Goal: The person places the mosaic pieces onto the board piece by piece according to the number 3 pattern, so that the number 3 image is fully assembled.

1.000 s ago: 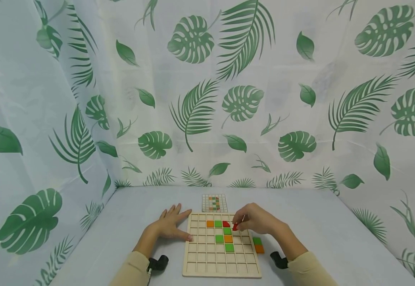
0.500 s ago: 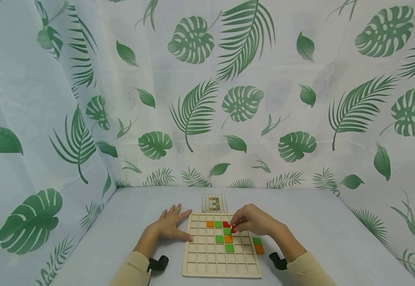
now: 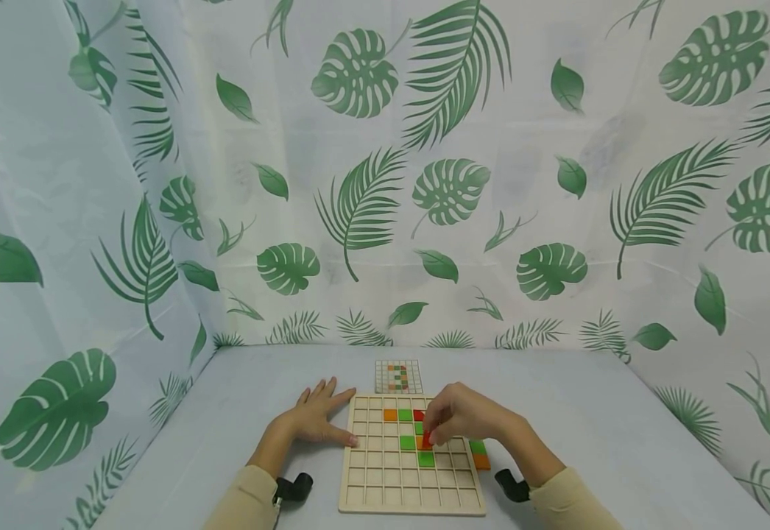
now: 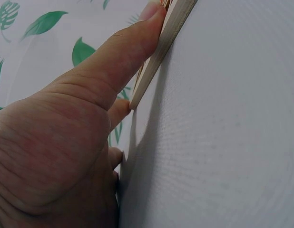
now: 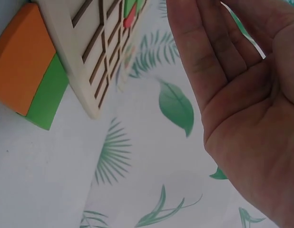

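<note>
Right grip (image 3: 462,412) pinches a red piece (image 3: 427,440) at its tip, over the gridded board (image 3: 393,497).

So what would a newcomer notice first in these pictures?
Probably the green leaves printed across the white backdrop behind the table. Next, the bright tiles in the pale board, where the right hand pinches a red piece near the middle. The left hand lies spread at the board's left edge.
</note>
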The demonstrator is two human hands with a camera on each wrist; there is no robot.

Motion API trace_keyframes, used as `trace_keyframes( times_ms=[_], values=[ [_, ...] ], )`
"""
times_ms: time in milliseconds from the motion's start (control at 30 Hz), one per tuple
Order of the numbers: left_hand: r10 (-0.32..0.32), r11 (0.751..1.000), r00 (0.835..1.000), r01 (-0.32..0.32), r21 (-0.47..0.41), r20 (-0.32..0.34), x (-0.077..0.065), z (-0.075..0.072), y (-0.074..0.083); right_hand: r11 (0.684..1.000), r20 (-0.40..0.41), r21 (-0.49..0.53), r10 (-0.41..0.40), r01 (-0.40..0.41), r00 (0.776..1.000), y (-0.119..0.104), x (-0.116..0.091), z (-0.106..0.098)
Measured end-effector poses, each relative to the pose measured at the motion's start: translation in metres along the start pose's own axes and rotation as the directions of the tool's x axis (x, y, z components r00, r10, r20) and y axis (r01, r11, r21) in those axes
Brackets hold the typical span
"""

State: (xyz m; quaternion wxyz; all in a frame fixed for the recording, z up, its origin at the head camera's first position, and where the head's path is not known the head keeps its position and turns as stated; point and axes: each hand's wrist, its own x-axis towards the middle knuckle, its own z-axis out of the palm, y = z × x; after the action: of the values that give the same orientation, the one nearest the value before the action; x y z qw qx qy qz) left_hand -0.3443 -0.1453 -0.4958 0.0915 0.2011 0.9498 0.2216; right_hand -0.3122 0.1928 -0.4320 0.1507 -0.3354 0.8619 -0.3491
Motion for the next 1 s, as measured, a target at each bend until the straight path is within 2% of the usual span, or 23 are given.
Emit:
trace_keyframes(
  times_ms=[300, 567, 767, 1000],
  values=[
    [0.019, 1.0, 1.0, -0.019, 0.003, -0.009, -0.001, 0.001, -0.002, 0.997, 0.095, 0.061, 0.037, -0.043, 0.995, -0.007, 0.0, 0.008],
    [0.02, 1.0, 1.0, -0.02, -0.002, -0.008, -0.001, 0.002, -0.001, 0.997, 0.149, 0.053, 0.041, -0.049, 0.988, -0.008, 0.001, 0.014],
    [0.013, 1.0, 1.0, -0.013, -0.001, -0.009, 0.0, 0.002, -0.001, 0.997, 0.179, 0.073, 0.028, -0.041, 0.983, -0.006, 0.002, 0.017],
    [0.004, 1.0, 1.0, -0.004, 0.005, -0.008, 0.0, 0.001, 0.0, 0.99, 0.201, 0.114, 0.054, -0.078, 0.978, -0.006, 0.002, 0.022]
  ],
)
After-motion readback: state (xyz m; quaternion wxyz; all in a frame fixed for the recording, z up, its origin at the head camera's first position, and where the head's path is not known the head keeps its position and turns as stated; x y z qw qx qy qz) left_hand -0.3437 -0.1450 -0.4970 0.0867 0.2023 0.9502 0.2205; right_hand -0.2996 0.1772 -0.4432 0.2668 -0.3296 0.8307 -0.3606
